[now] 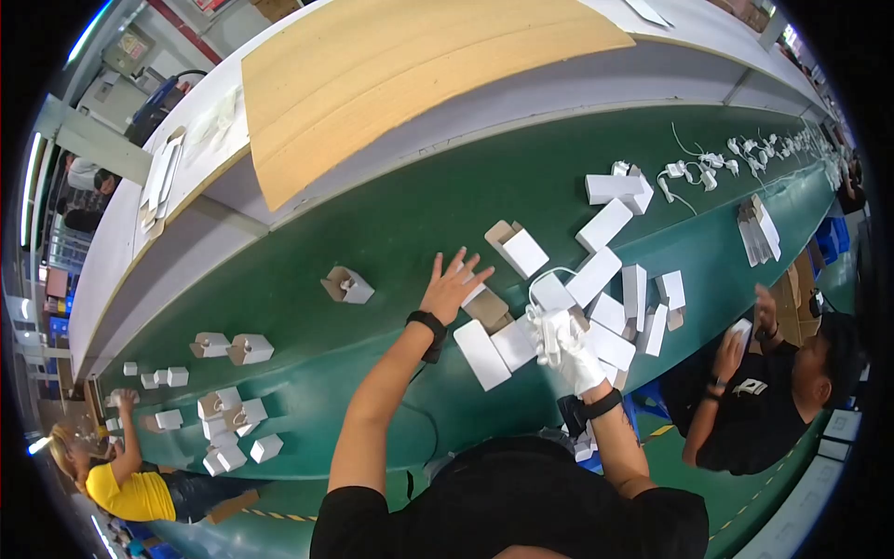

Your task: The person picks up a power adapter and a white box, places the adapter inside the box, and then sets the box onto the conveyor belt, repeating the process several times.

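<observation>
My bare left hand (452, 289) reaches over the green belt with its fingers spread. Its fingertips are at an open white box (485, 306) with a brown inside; whether they touch it I cannot tell. My right hand (575, 359), in a white glove, is closed round a white charger (551, 328) whose cable (537, 284) loops up above it. White boxes lie crowded around that hand, among them a flat one (482, 356) to its left and a long one (594, 276) beyond it. Another open box (518, 249) lies farther out.
A box with something white inside (347, 285) stands to the left. Several chargers with cables (708, 170) lie at the far right of the belt (400, 224). A cardboard sheet (419, 74) covers the shelf beyond. Co-workers sit at left (130, 484) and right (773, 401).
</observation>
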The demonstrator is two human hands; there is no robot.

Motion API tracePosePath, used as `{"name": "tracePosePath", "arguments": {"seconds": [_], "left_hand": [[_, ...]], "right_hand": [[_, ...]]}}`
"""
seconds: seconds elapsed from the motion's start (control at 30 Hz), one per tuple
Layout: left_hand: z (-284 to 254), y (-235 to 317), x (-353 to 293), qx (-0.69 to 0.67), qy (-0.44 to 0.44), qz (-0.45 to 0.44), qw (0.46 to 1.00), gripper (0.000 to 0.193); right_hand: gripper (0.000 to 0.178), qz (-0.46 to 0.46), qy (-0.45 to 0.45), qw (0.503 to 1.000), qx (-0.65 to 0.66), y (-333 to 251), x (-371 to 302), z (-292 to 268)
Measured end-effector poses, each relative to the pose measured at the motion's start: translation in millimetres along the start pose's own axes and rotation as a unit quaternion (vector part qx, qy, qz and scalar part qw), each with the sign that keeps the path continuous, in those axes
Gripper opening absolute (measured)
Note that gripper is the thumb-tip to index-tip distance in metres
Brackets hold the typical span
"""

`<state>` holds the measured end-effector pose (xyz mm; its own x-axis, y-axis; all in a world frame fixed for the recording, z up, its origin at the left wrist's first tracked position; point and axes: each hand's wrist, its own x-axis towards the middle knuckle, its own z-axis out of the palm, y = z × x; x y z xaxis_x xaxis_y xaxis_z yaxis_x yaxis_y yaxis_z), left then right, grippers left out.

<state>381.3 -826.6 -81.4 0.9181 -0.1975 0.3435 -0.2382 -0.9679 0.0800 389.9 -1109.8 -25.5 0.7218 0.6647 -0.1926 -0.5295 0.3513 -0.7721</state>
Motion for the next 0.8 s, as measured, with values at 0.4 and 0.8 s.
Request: {"name": "tracePosePath", "arguments": {"seconds": [0.4, 0.8], "left_hand": [[-44.9, 23.6, 20.0, -0.089, -0.047, -0.067, 0.993, 0.043], [-67.1, 73.2, 4.8, -0.288, 0.0, -0.136, 0.948, 0.063]], "right_hand": [[0.04, -0.107, -0.072, 0.893, -0.431, -7.7, 46.5, 3.9], [0.015, -0.31, -0.264, 0.673, -0.617, -49.6, 53.4, 55.6]]}}
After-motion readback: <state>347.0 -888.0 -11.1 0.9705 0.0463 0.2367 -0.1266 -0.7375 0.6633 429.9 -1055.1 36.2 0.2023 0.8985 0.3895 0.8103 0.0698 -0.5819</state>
